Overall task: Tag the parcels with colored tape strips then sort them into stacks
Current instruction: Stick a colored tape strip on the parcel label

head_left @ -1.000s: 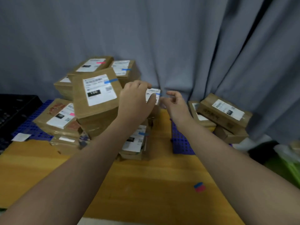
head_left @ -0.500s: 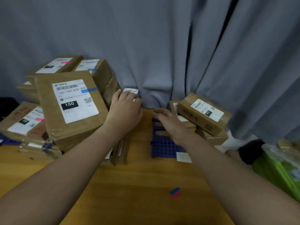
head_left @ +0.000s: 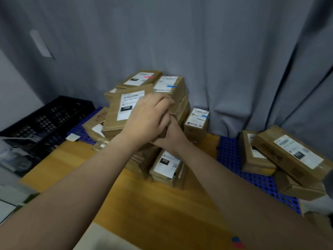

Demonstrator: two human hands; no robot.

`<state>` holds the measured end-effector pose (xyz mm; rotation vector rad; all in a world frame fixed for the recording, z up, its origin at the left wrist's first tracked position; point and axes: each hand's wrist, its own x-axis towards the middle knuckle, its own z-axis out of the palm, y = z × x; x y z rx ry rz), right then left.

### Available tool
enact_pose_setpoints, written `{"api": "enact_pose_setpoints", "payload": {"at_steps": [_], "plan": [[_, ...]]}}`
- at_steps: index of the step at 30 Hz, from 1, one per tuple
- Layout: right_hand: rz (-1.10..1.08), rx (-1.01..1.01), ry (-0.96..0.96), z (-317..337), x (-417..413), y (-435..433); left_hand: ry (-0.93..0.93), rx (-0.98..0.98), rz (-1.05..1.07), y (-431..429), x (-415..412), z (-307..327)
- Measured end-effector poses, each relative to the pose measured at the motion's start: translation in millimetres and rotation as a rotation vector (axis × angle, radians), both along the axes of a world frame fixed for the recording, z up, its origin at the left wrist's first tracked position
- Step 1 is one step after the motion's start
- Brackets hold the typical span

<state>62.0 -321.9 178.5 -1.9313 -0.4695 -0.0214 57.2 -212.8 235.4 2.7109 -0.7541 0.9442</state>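
Observation:
A pile of brown parcels with white labels stands at the back of the wooden table (head_left: pixel 144 204). The top parcel (head_left: pixel 140 79) bears a pink strip, and its neighbour (head_left: pixel 168 84) a blue one. A small upright parcel (head_left: pixel 197 121) also shows blue tape. My left hand (head_left: pixel 149 116) lies over my right hand (head_left: pixel 171 138) in front of the large "150" parcel (head_left: pixel 115 114), fingers curled together. Motion blur hides what they grip, if anything. Below them lies a flat parcel (head_left: pixel 165 165). Blue and pink tape strips (head_left: pixel 237 242) are stuck on the table at the lower right.
Three parcels without visible tape (head_left: pixel 288 152) are piled on a blue grid mat (head_left: pixel 257 179) at the right. A black crate (head_left: pixel 45 121) stands at the left. A grey curtain hangs close behind everything.
My right hand left the blue mat and moved left to meet my left hand, which rose in front of the big parcel. The camera swung left, and the small parcel now stands alone.

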Motion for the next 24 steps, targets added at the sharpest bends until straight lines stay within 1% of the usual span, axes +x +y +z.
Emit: {"api": "enact_pose_setpoints", "payload": {"at_steps": [1, 3, 4, 5, 6, 7, 8, 11, 14, 16, 19, 24], "plan": [[-0.024, -0.003, -0.004, 0.7, 0.9, 9.7, -0.022, 0.016, 0.084, 11.7, -2.9, -0.7], [-0.063, 0.047, 0.043, -4.7, 5.4, 22.8, -0.019, 0.057, 0.341, 34.8, -8.0, -4.0], [-0.075, 0.066, 0.047, -7.8, 6.6, 26.8, 0.057, 0.070, 0.452, 44.7, -10.1, -6.5], [-0.090, 0.070, 0.044, -10.7, 7.4, 29.3, 0.171, 0.072, 0.515, 52.7, -10.7, -8.8], [-0.099, 0.068, 0.043, -11.4, 7.0, 32.4, 0.297, 0.046, 0.528, 59.4, -9.4, -10.3], [-0.103, 0.062, 0.041, -9.6, 5.4, 34.7, 0.383, 0.008, 0.503, 64.3, -7.2, -11.2], [-0.109, 0.054, 0.040, -7.0, 4.7, 36.8, 0.405, -0.009, 0.470, 67.6, -4.8, -11.8], [-0.107, 0.035, 0.041, -0.8, 6.5, 37.4, 0.358, -0.013, 0.417, 71.9, 1.4, -9.9], [-0.089, -0.002, 0.049, 3.4, 5.7, 29.2, 0.346, -0.011, 0.430, 70.5, 3.3, -8.1], [-0.103, -0.031, 0.048, 3.8, 5.3, 23.0, 0.305, -0.003, 0.414, 64.1, 2.1, -6.7], [-0.113, -0.081, 0.027, 5.3, 3.8, 14.2, 0.241, -0.018, 0.340, 48.8, -0.3, -4.9], [-0.170, -0.090, 0.037, 4.1, 5.7, -10.9, 0.165, -0.057, 0.209, 9.4, -2.6, 3.1]]}}
